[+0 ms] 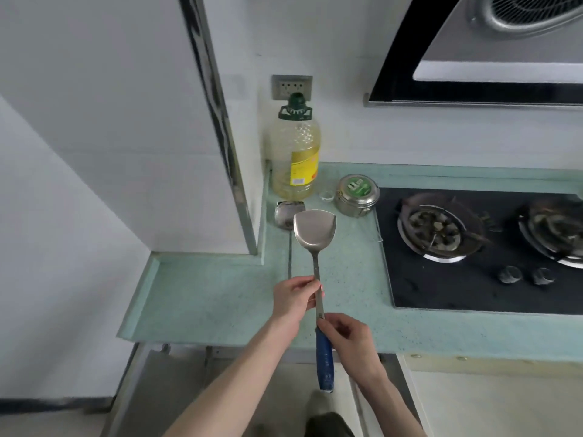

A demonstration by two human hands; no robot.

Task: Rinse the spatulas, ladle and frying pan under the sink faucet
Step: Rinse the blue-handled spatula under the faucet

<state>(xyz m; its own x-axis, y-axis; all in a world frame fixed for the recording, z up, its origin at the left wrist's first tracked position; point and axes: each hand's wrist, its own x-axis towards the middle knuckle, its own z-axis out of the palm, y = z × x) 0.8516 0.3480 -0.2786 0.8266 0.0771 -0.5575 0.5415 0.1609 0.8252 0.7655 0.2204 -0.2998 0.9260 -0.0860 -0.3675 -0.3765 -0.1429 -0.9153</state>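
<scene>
**Spatula held in two hands, no sink in view**

Spatula (316,247) held in the middle of the frame, above the green counter (205,298), blade up and away, blue grip low toward the bottom edge. Left hand (295,296) pinching the metal shaft with thumb and fingertips; right hand (348,337) curled around the top of the blue grip just below it. Both hands closed on the same tool, neither one spread.

Possible trouble from here, as a judgement only: a long swing toward the water could knock the oil bottle (296,152) or the small round tin (357,195), both standing near the blade in the upper middle. A loose two-finger pinch on smooth metal could also slip, especially once wet. Stove (473,247) at the right, so a careless turn could hit the burner rings.

Sink and faucet not visible anywhere. Ladle and frying pan not visible either. Behind the blade, a small shiny dark-stained thing, partly covered, perhaps another spatula blade; hard to say. Range hood cut by the upper right corner. Blue grip's end scuffed, details blurred. Clean or dirty state of the blade not clear.
</scene>
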